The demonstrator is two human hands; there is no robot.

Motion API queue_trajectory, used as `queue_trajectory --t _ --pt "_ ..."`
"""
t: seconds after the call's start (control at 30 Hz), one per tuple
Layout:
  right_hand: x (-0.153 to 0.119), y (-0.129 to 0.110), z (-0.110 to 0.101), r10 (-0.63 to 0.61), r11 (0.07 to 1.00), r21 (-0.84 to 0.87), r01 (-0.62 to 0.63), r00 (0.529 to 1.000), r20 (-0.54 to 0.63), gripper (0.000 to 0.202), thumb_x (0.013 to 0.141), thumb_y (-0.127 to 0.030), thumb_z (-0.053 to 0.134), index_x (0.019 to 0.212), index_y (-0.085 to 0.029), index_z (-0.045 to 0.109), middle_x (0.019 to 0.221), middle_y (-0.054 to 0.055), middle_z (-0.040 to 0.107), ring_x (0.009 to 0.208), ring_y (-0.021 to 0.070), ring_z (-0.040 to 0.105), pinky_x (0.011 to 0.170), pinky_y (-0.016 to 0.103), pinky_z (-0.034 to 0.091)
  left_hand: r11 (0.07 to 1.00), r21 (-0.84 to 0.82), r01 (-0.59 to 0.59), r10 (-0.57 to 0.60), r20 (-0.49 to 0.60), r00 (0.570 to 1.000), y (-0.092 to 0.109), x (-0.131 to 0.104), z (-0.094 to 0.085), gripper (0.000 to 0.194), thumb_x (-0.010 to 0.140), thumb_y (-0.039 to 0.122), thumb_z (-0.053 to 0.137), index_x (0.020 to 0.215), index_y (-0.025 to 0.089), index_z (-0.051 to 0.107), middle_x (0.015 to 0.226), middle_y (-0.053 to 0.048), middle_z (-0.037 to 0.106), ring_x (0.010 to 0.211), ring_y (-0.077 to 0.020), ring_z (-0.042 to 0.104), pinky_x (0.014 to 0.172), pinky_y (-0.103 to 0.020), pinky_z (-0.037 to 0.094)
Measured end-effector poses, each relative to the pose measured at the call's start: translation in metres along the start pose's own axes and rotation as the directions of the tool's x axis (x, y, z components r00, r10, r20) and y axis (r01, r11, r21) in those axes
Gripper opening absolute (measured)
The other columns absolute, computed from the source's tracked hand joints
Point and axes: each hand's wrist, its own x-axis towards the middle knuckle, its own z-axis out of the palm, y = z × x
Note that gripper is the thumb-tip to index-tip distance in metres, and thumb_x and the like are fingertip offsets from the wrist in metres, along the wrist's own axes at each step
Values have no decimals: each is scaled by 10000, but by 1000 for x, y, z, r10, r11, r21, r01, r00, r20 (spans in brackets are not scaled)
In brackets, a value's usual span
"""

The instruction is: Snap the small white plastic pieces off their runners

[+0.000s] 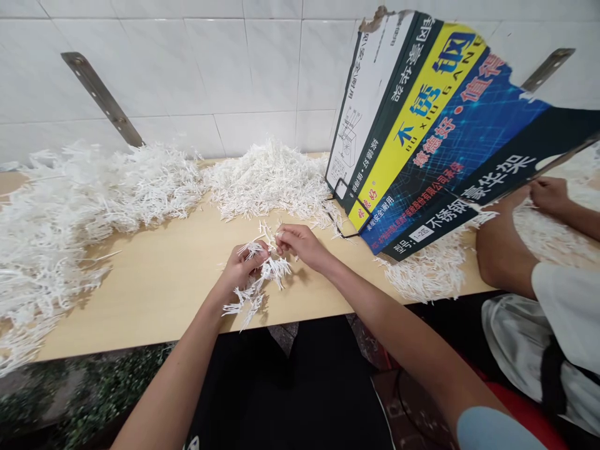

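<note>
My left hand point(238, 270) is closed around a bunch of thin white branched plastic strips point(275, 270). Some of them hang below its fingers toward the table's front edge. Close beside it, my right hand point(302, 245) is pinched at the top of the same bunch, on a slightly yellowish branched strip point(267, 234). The exact point where the fingertips meet the strip is too small to make out. Both hands are just above the wooden table point(164, 281).
A large heap of white strips point(117, 187) covers the table's left side; a smaller pile point(269, 178) lies at the back. An upright printed cardboard panel point(422, 137) stands at right. Beyond it, another person's hand point(548, 195) is near more strips. Metal brackets point(103, 100) are on the tiled wall.
</note>
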Motion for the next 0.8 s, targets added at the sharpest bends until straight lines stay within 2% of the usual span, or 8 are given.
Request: queue_trajectory --t 0.07,0.13,0.2,0.33,0.43,0.6,0.7,0.8 --pt "0 -1 -2 -14 986 -165 3 998 -65 186 910 -354 677 893 -179 738 824 22 704 753 153 626 729 286 501 1000 -17 -12 11 -53 999 -2 2 2 408 658 464 901 747 160 644 580 45 463 493 -73 364 470 -218 268" --pt "-2 -5 -3 -84 954 -295 46 990 -117 232 905 -356 722 1063 -196 779 1029 59 764 896 179 681 794 298 515 1000 -22 -22 20 -105 994 -4 5 3 435 650 490 906 750 157 644 579 48 465 485 -67 349 464 -219 261" --pt "-5 -8 -2 -136 936 -336 103 988 -76 259 951 -373 685 1128 -216 790 1130 75 774 1006 201 703 841 312 522 999 -4 -40 39 -151 988 -7 7 4 441 646 499 903 742 152 648 579 44 479 483 -66 346 462 -224 258" --pt "-7 -8 0 -152 942 -300 150 988 16 230 938 -399 709 1037 -227 825 1054 63 801 959 205 724 735 286 514 997 64 -49 60 -189 980 -11 10 3 407 649 466 897 728 137 671 588 25 521 502 -79 375 470 -236 257" --pt "-8 -5 4 -149 952 -279 125 986 -68 199 862 -386 781 923 -203 828 921 57 803 807 186 704 649 270 477 993 109 -49 64 -142 988 -13 11 1 358 693 423 870 685 142 649 561 39 480 507 -78 365 483 -237 257" --pt "-10 -1 8 -168 945 -303 125 979 -119 153 882 -295 706 802 -172 745 751 29 725 700 155 635 640 266 461 995 96 -13 17 -48 999 -10 6 -3 348 697 415 855 681 151 628 585 31 509 528 -90 411 510 -238 303" --pt "-4 3 -1 -166 959 -262 105 961 -220 235 974 -335 564 828 -185 669 724 7 646 601 126 565 577 256 436 996 79 29 -33 47 998 -7 1 -4 351 702 419 853 692 158 619 583 35 482 515 -88 406 499 -237 290" --pt "4 6 -16 -169 958 -277 73 925 -340 217 993 -356 532 943 -194 666 830 25 670 633 133 566 568 257 446 998 68 -6 6 8 1000 -6 0 -2 366 746 456 830 712 164 611 576 43 444 496 -80 367 483 -237 256"
